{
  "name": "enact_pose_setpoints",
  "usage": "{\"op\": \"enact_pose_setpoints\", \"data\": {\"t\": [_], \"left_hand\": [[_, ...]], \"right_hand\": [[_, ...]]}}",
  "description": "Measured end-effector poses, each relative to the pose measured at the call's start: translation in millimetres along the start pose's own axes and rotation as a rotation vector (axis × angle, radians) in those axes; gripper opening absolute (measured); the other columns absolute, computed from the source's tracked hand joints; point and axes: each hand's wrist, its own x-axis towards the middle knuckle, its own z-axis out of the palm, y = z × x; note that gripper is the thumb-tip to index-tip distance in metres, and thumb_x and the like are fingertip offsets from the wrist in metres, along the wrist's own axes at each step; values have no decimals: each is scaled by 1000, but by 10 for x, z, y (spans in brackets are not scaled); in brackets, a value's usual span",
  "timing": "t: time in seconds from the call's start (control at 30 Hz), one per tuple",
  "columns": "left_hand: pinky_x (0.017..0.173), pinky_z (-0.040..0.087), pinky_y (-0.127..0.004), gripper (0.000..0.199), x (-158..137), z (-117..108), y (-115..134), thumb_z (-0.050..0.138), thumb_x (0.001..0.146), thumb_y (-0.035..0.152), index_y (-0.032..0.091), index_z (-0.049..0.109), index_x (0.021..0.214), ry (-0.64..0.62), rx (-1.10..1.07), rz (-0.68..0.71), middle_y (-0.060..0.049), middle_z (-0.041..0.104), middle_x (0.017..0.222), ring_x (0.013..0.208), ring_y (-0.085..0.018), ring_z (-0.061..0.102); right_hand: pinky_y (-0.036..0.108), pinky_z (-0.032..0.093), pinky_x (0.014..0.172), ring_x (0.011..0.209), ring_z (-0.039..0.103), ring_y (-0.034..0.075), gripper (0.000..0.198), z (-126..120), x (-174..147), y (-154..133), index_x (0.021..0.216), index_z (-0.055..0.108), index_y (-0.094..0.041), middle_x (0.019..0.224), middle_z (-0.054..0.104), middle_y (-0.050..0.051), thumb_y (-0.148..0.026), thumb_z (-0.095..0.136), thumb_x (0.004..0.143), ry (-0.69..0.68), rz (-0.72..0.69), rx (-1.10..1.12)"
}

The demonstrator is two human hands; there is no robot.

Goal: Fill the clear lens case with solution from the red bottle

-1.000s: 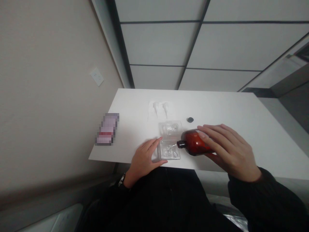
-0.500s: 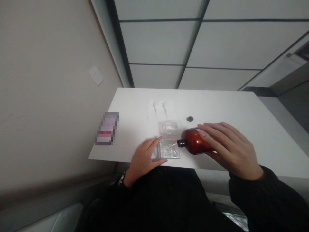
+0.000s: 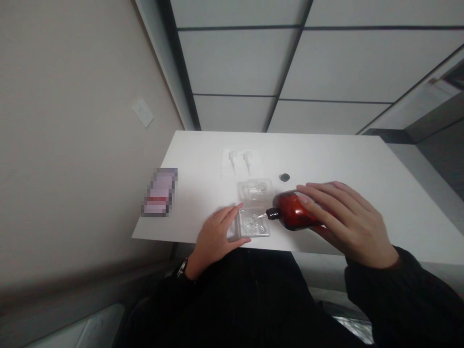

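Note:
My right hand (image 3: 351, 222) is wrapped around a reddish-brown bottle (image 3: 292, 211), tipped over so its dark neck points left. A thin clear stream of liquid (image 3: 262, 215) runs from the mouth into a small clear plastic box (image 3: 258, 233). The box lies open near the table's front edge, its clear hinged lid (image 3: 255, 193) folded back behind it. Around the box's left side, my left hand (image 3: 213, 232) holds it between thumb and fingers. Liquid and some clear shapes show inside the box, too indistinct to name.
On the white table (image 3: 326, 154) lie a small dark round cap (image 3: 284, 177) and two small white pieces with narrow stems (image 3: 234, 157) at the back. A blurred-out pinkish rectangular item (image 3: 159, 193) is at the left edge. A wall with a socket (image 3: 143, 113) borders the left.
The view has shifted very slightly. Liquid keeps running from the tilted bottle into the box, and both hands stay practically where they were.

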Motion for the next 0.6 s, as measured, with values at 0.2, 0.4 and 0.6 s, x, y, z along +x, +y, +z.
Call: {"op": "enact_pose_setpoints", "data": {"t": [0.2,0.4,0.6], "left_hand": [[114,54,-56,88,-7,17,-15,80,92,57,24,40,163,0,-6,-3,-16,63,153,135,-36,65],[115,54,-54,88,-2,9,-7,81,92,56,23,39,162,8,-2,8,-16,63,152,135,-35,65],[113,55,-55,87,-4,2,-8,79,93,57,25,38,163,12,-5,7,-16,63,153,134,-35,65]], "right_hand": [[59,62,100,122,74,40,68,-9,1,14,152,53,-12,139,74,21,5,74,90,-5,-10,-3],[57,64,97,121,75,39,70,-24,20,33,155,50,-13,138,75,20,5,72,91,-10,-23,-26],[58,64,98,123,75,38,78,-28,10,40,163,40,-18,141,74,19,2,70,95,-16,-9,-10]]}}
